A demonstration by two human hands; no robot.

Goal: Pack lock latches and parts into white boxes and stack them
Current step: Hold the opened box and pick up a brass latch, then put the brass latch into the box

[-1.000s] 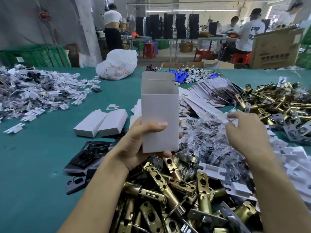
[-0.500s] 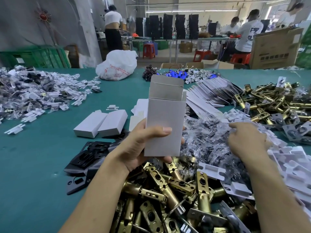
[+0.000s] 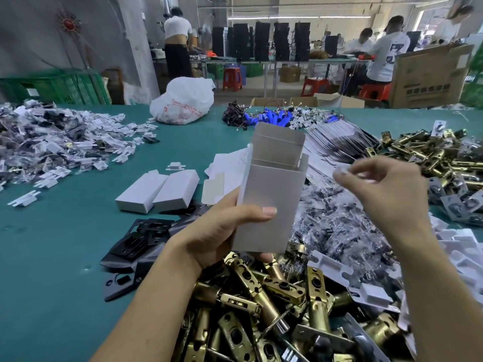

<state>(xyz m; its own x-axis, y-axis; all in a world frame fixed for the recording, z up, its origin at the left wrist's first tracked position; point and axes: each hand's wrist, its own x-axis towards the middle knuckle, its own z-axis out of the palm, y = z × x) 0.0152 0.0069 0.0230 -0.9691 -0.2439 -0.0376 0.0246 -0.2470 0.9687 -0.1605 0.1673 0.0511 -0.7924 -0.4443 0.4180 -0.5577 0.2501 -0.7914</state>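
My left hand (image 3: 222,231) grips an upright white box (image 3: 271,199) by its lower part, thumb across the front; the top flap stands open. My right hand (image 3: 386,189) is raised to the right of the box mouth and pinches a small white plastic part (image 3: 343,170), blurred by motion. Below both hands lies a heap of brass lock latches (image 3: 261,304). A pile of clear bagged parts (image 3: 337,226) sits under my right hand. Two closed white boxes (image 3: 159,192) lie side by side on the green table (image 3: 52,270).
Black strike plates (image 3: 138,241) lie left of my wrist. White plastic trays (image 3: 457,246) are at right, more brass latches (image 3: 431,155) beyond, flat box blanks (image 3: 337,145) behind. A large pile of bagged parts (image 3: 47,142) covers the far left. People work at tables behind.
My right hand has lifted off the pile at right with a small white part and moved up toward the box mouth. The box has tilted, showing its open top.
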